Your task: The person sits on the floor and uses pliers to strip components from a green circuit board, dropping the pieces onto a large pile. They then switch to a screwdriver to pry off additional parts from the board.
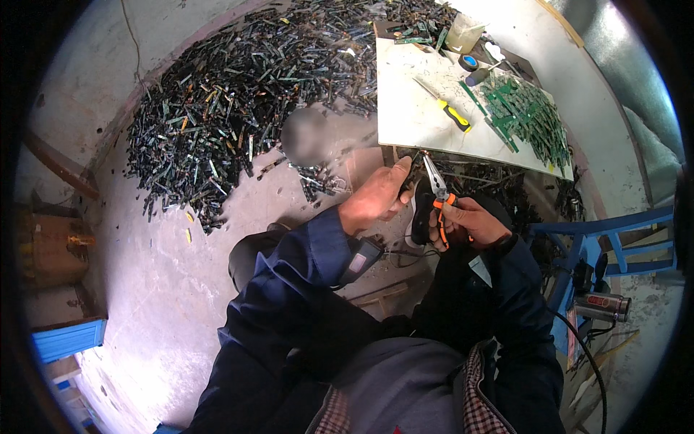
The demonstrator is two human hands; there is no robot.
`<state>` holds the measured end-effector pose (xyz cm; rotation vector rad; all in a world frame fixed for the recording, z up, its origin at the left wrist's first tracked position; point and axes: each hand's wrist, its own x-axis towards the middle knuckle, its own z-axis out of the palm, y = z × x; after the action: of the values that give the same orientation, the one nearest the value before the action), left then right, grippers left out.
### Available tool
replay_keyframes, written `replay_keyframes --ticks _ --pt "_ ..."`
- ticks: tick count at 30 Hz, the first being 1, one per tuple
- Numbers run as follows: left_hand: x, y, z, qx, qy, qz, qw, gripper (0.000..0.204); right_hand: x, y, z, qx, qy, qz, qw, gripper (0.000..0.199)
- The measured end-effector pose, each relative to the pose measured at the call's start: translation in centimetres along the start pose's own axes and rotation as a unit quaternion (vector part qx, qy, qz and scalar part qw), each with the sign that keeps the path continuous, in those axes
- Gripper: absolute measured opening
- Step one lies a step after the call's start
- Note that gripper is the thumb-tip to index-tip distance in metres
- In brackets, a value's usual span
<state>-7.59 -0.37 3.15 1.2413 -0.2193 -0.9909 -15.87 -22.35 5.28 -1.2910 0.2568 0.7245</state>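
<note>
My left hand [376,197] is closed around a small dark circuit board strip [409,169] held upright in front of me. My right hand [470,221] grips orange-handled pliers [438,189], whose metal jaws point up and left, right beside the strip. Both hands hover just below the near edge of a white board tabletop [412,116]. My dark blue sleeves come in from the lower edge.
On the white board lie a yellow-and-black screwdriver [454,113], a heap of green circuit board strips [526,114], a roll of blue tape [470,61] and a plastic container [463,32]. A large pile of dark board scraps [246,87] covers the concrete floor. A blue stool [600,242] stands at right.
</note>
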Motion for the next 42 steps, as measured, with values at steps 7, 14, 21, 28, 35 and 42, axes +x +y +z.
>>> replay_keyframes --ticks 7,14,21,28,35,42 --pt "0.2 -0.8 -0.2 0.010 0.026 0.019 0.999 0.062 0.7 0.8 0.7 -0.179 0.054 -0.073 0.980 0.033" --pt "0.5 -1.0 0.2 -0.123 -0.018 -0.037 0.992 0.056 2.4 2.2 1.6 -0.516 0.296 -0.201 0.778 0.031" --pt "-0.3 0.1 0.1 -0.098 -0.052 -0.024 0.994 0.047 1.9 2.1 0.8 -0.339 0.165 -0.192 0.906 0.032" --pt "0.0 -0.2 -0.3 -0.113 -0.049 -0.008 0.992 0.055 1.1 1.7 0.4 -0.164 0.013 -0.149 0.975 0.036" --pt "0.6 -1.0 -0.3 -0.062 -0.042 -0.003 0.997 0.058 0.7 1.2 0.1 -0.115 0.002 -0.094 0.989 0.039" --pt "0.6 -0.6 -0.1 0.002 -0.012 0.005 1.000 0.062 0.4 0.7 -0.5 -0.091 0.001 -0.038 0.995 0.036"
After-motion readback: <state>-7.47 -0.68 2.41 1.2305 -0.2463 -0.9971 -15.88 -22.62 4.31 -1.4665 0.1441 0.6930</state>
